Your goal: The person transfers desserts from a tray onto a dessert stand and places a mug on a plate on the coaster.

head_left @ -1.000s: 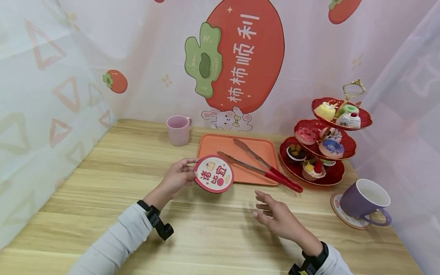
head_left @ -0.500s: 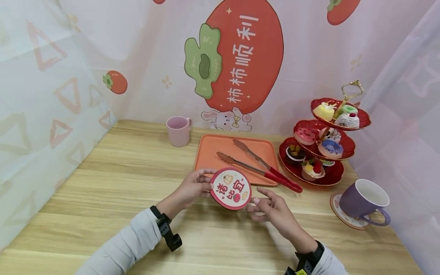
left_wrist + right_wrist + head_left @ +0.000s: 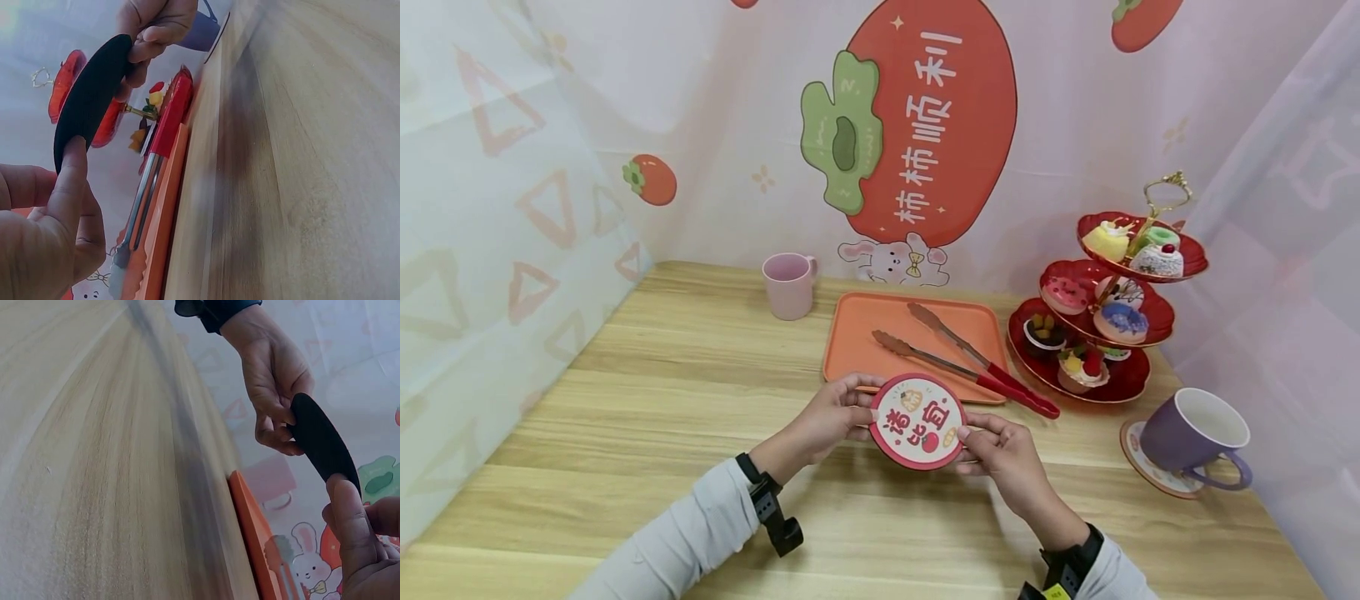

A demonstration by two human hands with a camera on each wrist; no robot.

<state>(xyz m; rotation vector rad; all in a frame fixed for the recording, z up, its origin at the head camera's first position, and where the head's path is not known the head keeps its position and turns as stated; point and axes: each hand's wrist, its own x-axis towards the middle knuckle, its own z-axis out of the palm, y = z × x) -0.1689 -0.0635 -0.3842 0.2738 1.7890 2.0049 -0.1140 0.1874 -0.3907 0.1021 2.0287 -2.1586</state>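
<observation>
A round coaster [image 3: 919, 422], white with a red rim and printed red characters, is held tilted above the table in front of the tray. My left hand [image 3: 826, 419] pinches its left edge between thumb and fingers. At the opposite edge, my right hand [image 3: 1009, 460] pinches it too. Both wrist views show the dark underside of the coaster [image 3: 94, 94], with thumb and fingers of each hand on its rim. Behind it lies the orange tray [image 3: 857, 321], bearing red-handled tongs [image 3: 955, 367] whose handles stick out past the right front corner.
A pink mug [image 3: 789, 287] stands left of the tray. To the right are a three-tier red stand [image 3: 1138, 387] with several small cakes and a purple mug [image 3: 1183, 437] on another coaster [image 3: 1150, 471]. Printed curtains [image 3: 722, 125] bound the wooden table [image 3: 625, 433].
My left hand has carried the coaster to the right and nearer to me. My right hand, earlier apart from it, has come to grip its right edge.
</observation>
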